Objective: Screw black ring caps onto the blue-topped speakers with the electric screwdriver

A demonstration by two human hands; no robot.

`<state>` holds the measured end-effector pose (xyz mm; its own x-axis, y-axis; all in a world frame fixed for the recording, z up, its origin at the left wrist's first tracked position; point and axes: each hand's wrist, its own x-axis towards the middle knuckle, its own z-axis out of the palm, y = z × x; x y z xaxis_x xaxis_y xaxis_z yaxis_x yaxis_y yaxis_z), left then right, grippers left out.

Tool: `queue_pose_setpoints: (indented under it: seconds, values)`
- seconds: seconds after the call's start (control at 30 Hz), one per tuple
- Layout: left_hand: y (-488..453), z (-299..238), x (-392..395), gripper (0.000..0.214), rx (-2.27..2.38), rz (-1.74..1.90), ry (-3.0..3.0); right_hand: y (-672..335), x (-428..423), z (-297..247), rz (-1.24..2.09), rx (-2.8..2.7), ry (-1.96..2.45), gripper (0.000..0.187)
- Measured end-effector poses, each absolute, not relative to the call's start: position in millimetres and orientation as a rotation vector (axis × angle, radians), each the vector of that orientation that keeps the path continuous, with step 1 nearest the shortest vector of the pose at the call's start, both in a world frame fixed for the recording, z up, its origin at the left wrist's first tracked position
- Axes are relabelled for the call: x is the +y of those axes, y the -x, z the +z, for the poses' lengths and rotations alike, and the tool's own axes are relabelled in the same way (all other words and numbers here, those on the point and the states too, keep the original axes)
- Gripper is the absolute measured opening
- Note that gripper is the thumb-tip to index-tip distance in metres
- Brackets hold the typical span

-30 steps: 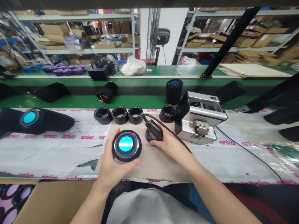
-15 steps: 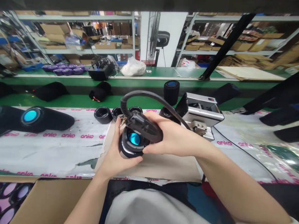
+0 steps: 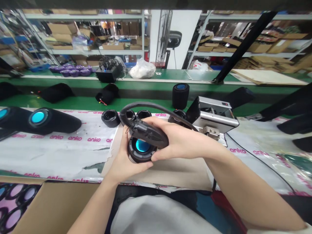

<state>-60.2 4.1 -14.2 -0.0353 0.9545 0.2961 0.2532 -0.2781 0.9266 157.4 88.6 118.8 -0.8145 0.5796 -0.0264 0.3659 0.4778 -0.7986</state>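
Observation:
My left hand (image 3: 124,165) cups a round black speaker unit (image 3: 141,150) with a glossy cyan centre, holding it tilted from below and behind. My right hand (image 3: 181,143) is closed around a black corded hand tool (image 3: 148,132), whose exact kind I cannot tell. The tool lies across the top of the unit and hides its upper rim. Its black cable (image 3: 152,106) arcs up and over toward the silver machine. The fingers of my right hand rest against the lower edge of the unit.
Black rubber rings (image 3: 110,118) stand in a row behind my hands, on a cardboard sheet (image 3: 180,172). To the right stands a silver bench machine (image 3: 215,118), with a black cylindrical speaker (image 3: 180,96) behind it. A long black speaker body (image 3: 55,120) lies on the printed plastic bench cover at left.
Since a second ago, my right hand has lifted the tool from the cardboard onto the unit, and my left hand has tilted the unit. Over the last half second, both hands and the view shifted only slightly.

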Motion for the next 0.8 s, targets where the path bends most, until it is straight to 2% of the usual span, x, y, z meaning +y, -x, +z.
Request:
queue_pose_setpoints:
  seconds: [0.13, 0.23, 0.37, 0.43, 0.5, 0.57, 0.8]
  values:
    - [54, -15, 2, 0.140, 1.255, 1.397, -1.548, -178, 71, 114, 1.266, -2.133, 1.014, 0.082]
    - [46, -16, 2, 0.135, 1.283, 1.456, -1.571, -186, 55, 106, 1.311, -1.921, 1.143, 0.092]
    - [29, -18, 0, 0.129, 1.343, 1.561, -1.543, -183, 46, 95, 1.237, -2.041, 1.112, 0.087]
    - [16, -22, -3, 0.127, 1.426, 1.616, -1.479, -182, 42, 90, 1.209, -2.004, 1.172, 0.092]
    - [0, -28, -8, 0.131, 1.498, 1.667, -1.420, -184, 34, 84, 1.220, -1.846, 1.250, 0.099]
    - [-15, -33, -15, 0.136, 1.508, 1.689, -1.388, -189, 23, 79, 1.236, -1.680, 1.290, 0.099]
    - [-40, -33, -46, 0.115, 1.299, 1.434, -1.399, -207, 3, 69, 1.354, -1.519, 1.359, 0.099]
